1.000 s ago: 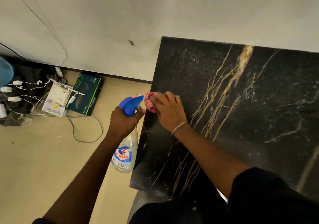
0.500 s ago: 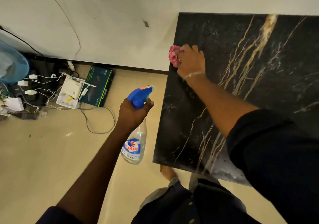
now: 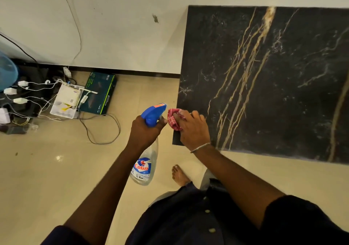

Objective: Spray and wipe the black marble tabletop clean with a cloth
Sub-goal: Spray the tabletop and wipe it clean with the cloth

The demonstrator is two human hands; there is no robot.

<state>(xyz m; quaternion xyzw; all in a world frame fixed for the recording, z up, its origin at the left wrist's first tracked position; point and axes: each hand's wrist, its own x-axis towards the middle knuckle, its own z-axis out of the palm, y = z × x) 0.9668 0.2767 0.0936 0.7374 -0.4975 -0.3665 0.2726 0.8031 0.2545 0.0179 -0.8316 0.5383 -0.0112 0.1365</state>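
The black marble tabletop with gold and white veins fills the right of the head view. My right hand presses a red checked cloth onto the tabletop's near left corner. My left hand grips a clear spray bottle with a blue trigger head, held over the floor just left of the table edge, nozzle close to the cloth.
A white wall runs behind the table. On the beige tiled floor at left lie a dark green box, a white box, chargers and loose cables. My bare foot stands by the table's near edge.
My right hand has pulled the cloth from the far left part of the tabletop back to the near left corner. The spray bottle stays in my left hand.
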